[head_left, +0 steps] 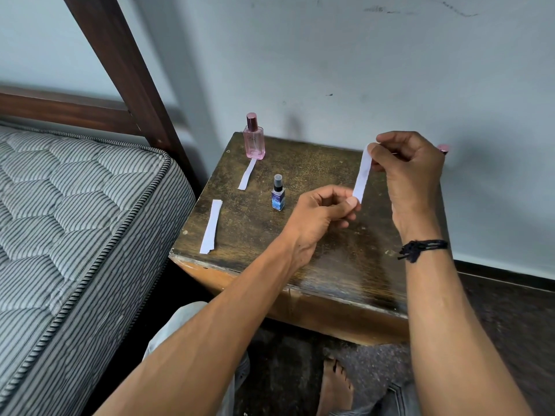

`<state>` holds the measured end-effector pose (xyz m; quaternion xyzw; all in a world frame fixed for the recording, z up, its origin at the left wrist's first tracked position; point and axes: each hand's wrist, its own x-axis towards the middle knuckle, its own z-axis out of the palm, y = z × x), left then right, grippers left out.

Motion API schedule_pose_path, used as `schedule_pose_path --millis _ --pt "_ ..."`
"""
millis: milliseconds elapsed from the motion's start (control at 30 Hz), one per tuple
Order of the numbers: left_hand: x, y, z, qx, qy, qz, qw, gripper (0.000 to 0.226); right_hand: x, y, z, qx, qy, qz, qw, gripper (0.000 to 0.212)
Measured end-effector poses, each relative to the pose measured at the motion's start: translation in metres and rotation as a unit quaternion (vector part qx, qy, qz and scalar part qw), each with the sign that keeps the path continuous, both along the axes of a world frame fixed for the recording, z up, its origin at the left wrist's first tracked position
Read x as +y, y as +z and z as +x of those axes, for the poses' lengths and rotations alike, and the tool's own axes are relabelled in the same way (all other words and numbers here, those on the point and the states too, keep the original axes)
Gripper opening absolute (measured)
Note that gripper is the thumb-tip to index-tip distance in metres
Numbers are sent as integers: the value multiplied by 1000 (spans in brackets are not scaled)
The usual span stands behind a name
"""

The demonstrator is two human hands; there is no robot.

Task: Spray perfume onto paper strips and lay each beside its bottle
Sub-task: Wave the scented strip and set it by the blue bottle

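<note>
Now, held strip: the paper strip (362, 175) is hanging almost upright, slightly slanted, right of centre in the frame, above the table (300, 259) and touching neither bottle.
Right hand: the right hand (411, 175) is pinching the strip's top end between thumb and fingertips, with the other fingers curling inward.
Left hand: the left hand (324, 211) is pinching the strip's bottom end between thumb and forefinger.
Pink bottle: the pink bottle (254, 139) is standing upright at the table's far left corner, wearing its cap.
Laid strip: a second strip (247, 175) is lying flat just in front of the pink bottle, its far end seemingly touching the base.
Blue bottle: the blue bottle (278, 193) is standing upright near the middle of the frame, just left of the left hand and apart from it.
Spare strips: a small stack of strips (211, 226) is lying along the table's left edge.
Pink tip: a pink tip (444, 148) is peeking out behind the right hand; the hand is hiding the rest.
Wrist: a dark cord bracelet (422, 249) is sitting on the right wrist.
Surroundings: a striped mattress (75, 220) is filling the left of the frame, and a dark bed frame (120, 64) is crossing the upper left.
</note>
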<state>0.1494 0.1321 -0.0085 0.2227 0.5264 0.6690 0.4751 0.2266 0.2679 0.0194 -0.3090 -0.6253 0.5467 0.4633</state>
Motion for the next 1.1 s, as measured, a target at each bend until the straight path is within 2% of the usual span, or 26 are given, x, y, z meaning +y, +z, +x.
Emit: schedule_pose_path --millis 300,1100 --pt "2 -2 -3 -6 18 -34 999 7 -2 3 -1 16 64 48 997 15" --pt "2 -2 -4 0 23 -52 998 4 1 4 -1 10 10 87 996 17"
